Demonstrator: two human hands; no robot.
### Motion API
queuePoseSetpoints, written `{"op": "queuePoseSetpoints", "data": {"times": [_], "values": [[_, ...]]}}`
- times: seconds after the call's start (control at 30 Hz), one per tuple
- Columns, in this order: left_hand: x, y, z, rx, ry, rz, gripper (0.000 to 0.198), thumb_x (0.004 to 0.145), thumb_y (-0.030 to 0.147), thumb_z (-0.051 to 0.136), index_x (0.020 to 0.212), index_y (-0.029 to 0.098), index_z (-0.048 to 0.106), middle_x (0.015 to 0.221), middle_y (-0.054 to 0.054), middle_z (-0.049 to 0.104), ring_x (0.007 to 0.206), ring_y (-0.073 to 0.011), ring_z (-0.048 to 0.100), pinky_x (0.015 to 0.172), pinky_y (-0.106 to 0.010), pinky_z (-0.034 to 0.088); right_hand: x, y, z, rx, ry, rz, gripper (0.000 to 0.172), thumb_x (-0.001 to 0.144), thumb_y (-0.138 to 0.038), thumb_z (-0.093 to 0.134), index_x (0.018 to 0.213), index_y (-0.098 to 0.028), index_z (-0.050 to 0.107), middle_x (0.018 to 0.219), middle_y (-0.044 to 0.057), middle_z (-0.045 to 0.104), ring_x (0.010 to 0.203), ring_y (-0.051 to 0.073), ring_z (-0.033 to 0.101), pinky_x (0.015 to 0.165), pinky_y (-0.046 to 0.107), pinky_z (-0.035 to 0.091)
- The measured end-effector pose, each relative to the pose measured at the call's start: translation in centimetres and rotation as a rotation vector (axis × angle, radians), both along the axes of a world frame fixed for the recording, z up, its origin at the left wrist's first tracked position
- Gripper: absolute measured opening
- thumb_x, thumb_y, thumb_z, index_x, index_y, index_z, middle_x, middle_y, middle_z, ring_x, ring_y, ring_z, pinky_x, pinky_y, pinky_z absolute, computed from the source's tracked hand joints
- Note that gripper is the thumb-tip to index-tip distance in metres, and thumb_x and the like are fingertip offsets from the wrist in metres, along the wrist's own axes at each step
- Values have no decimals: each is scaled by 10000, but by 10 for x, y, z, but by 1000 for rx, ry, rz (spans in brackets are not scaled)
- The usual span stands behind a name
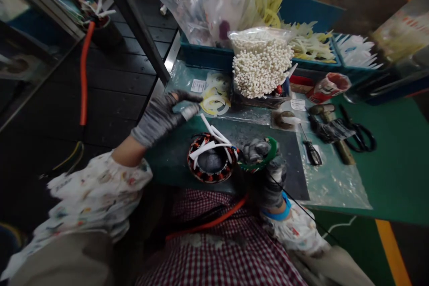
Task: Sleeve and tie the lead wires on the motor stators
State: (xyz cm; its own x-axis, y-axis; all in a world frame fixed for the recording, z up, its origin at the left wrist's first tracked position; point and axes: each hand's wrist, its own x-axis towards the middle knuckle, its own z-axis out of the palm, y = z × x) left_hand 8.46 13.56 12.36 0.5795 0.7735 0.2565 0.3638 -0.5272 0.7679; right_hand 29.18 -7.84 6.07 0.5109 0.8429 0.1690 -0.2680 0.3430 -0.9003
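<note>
My left hand (pixel 161 118), in a grey glove, reaches over the table with its fingers apart. Its fingertips are at the edge of a flat yellow-and-white ring (pixel 214 103); whether they touch it I cannot tell. In front of me lies a motor stator (pixel 197 170) with dark and orange windings, and white sleeves (pixel 202 150) lie across its top. To its right, my gloved right hand (pixel 268 165) is closed around a green ring-shaped board (pixel 272 149). An orange cable (pixel 214 221) crosses my checked apron below.
A bag of small white tubes (pixel 261 69) stands behind the stator. Blue bins (pixel 204 56) with plastic bags and yellowish strips line the back. On the right lie a screwdriver (pixel 313 153), a hammer (pixel 344 152), scissors (pixel 363 138) and a red cup (pixel 330 88). A metal post (pixel 134 18) rises at the left.
</note>
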Motion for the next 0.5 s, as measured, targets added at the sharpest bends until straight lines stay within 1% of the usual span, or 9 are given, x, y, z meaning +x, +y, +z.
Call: {"op": "queuePoseSetpoints", "data": {"times": [0.03, 0.1, 0.17, 0.23, 0.27, 0.37, 0.43, 0.47, 0.5], "values": [[0, 16, -7, 49, 52, 71, 444, 1018, 608, 727, 1260, 251, 829, 1255, -19, 857, 1163, -279, 775, 1148, -504, 614, 1, 0, -2, 9, 1, 4, 389, 1016, -739, 670, 1031, -359, 750, 788, 9, 592, 667, 217, 571, 608, 364, 545], [4, 46, -21, 62, 101, 141, 442, 1029, 574, 679, 1265, 224, 811, 1236, -44, 851, 1132, -276, 759, 1103, -503, 618, 4, -1, -6, 17, -23, 12, 373, 1042, -718, 634, 1049, -365, 752, 790, 13, 614, 662, 218, 582, 613, 368, 554], [15, 66, -35, 51, 212, 115, 377, 943, 508, 776, 1172, 215, 838, 1113, -60, 855, 1034, -271, 761, 1044, -466, 629, 6, -2, -11, 23, -41, 8, 318, 1069, -665, 611, 1072, -380, 753, 840, 14, 656, 667, 212, 587, 633, 373, 562], [32, 73, -45, 56, 343, 75, 352, 866, 455, 850, 1124, 216, 858, 1109, -73, 847, 1066, -287, 756, 1077, -440, 608, 5, -2, -13, 40, -52, 5, 266, 1076, -624, 617, 1081, -397, 757, 881, 10, 696, 671, 209, 596, 640, 373, 566], [42, 72, -48, 64, 401, 70, 363, 847, 451, 869, 1120, 211, 863, 1151, -87, 841, 1132, -309, 746, 1122, -444, 584, 3, -2, -13, 47, -55, 1, 255, 1072, -618, 631, 1079, -398, 761, 883, 9, 708, 672, 209, 605, 635, 371, 567], [71, 68, -54, 78, 517, 113, 449, 834, 512, 898, 1110, 159, 865, 1315, -166, 798, 1377, -431, 643, 1261, -544, 467, -3, -1, -7, 78, -22, -75, 247, 1026, -607, 744, 1032, -363, 778, 828, -1, 706, 643, 198, 620, 602, 352, 571], [84, 71, -56, 59, 571, 147, 490, 818, 542, 918, 1070, 125, 864, 1342, -204, 782, 1433, -491, 598, 1286, -593, 427, -7, -2, -4, 84, 16, -133, 261, 1006, -604, 794, 1009, -344, 782, 804, -15, 697, 644, 188, 635, 614, 344, 590], [87, 74, -56, 40, 587, 157, 485, 803, 542, 933, 1041, 125, 867, 1322, -202, 790, 1419, -492, 612, 1280, -581, 437, -9, -3, -3, 80, 20, -149, 270, 1002, -609, 802, 1008, -340, 782, 801, -18, 699, 655, 189, 649, 626, 346, 603], [89, 77, -57, 17, 593, 164, 461, 793, 535, 943, 1015, 136, 871, 1281, -184, 807, 1377, -471, 649, 1260, -545, 466, -9, -4, -4, 70, 11, -155, 284, 1001, -622, 800, 1016, -339, 779, 804, -17, 707, 671, 197, 668, 637, 355, 616]]}}
